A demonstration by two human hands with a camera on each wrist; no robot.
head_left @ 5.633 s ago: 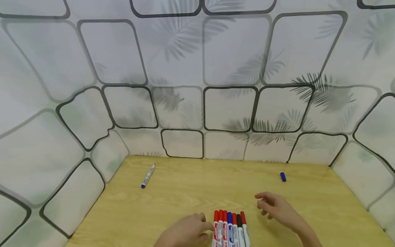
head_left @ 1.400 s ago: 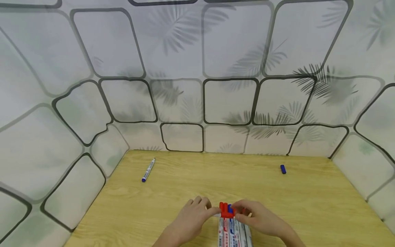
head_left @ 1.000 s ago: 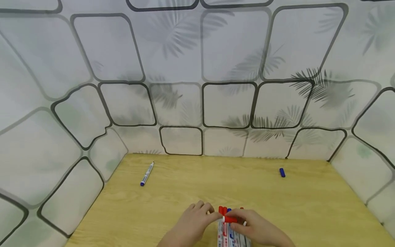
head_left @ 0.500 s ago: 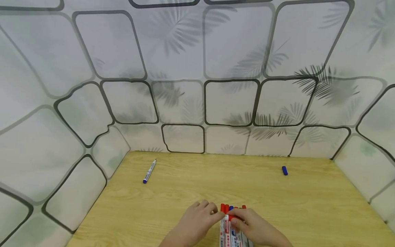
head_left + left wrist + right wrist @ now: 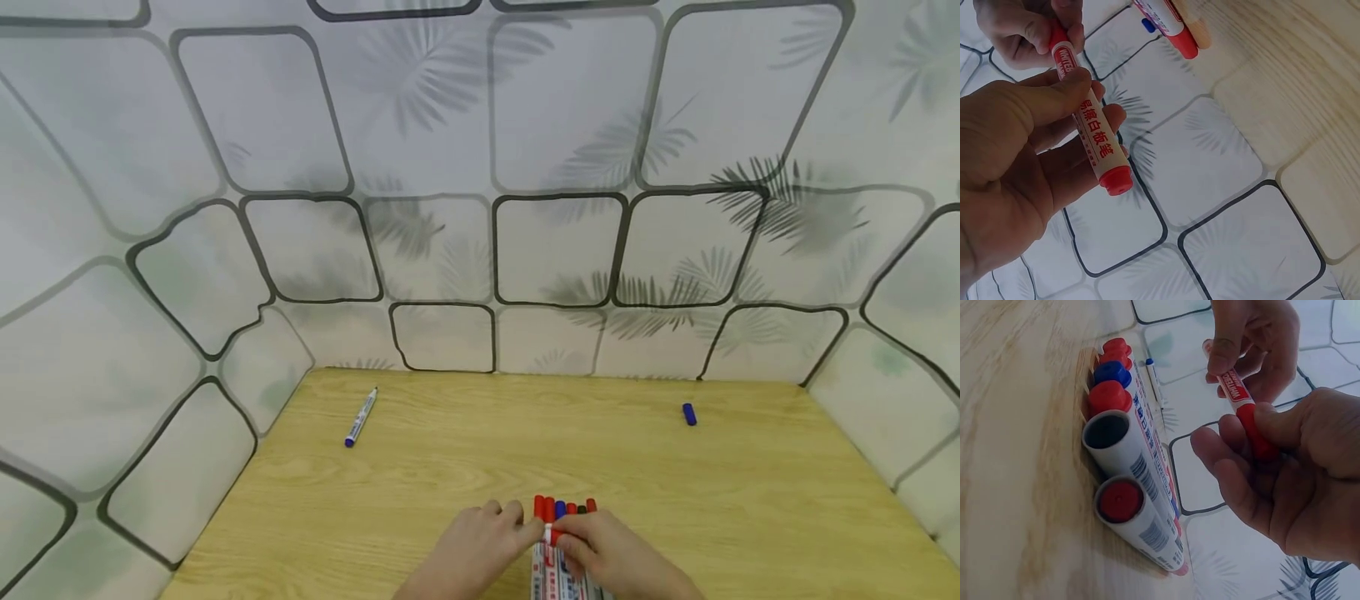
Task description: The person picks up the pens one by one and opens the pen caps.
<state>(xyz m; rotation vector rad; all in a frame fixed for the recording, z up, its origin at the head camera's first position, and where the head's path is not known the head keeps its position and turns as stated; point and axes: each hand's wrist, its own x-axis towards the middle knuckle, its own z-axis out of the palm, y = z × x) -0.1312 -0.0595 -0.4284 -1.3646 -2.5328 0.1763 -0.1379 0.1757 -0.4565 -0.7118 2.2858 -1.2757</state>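
My left hand holds the white barrel of a red whiteboard marker between thumb and fingers; its red end plug points out past the fingertips in the left wrist view. My right hand pinches the marker's red cap between thumb and fingers. The cap is on the barrel in the right wrist view. Both hands are over a side-by-side row of markers with red, blue and black caps, lying lengthwise at the near edge of the view. The hands partly hide that row.
An uncapped blue marker lies at the far left of the wooden table. A loose blue cap lies at the far right. A patterned cloth wall rises behind the table and along its sides.
A red marker has left the row, and the hands, formerly apart, now meet on it over the remaining markers. Over the last second the right hand has shifted slightly, covering more of its cap.
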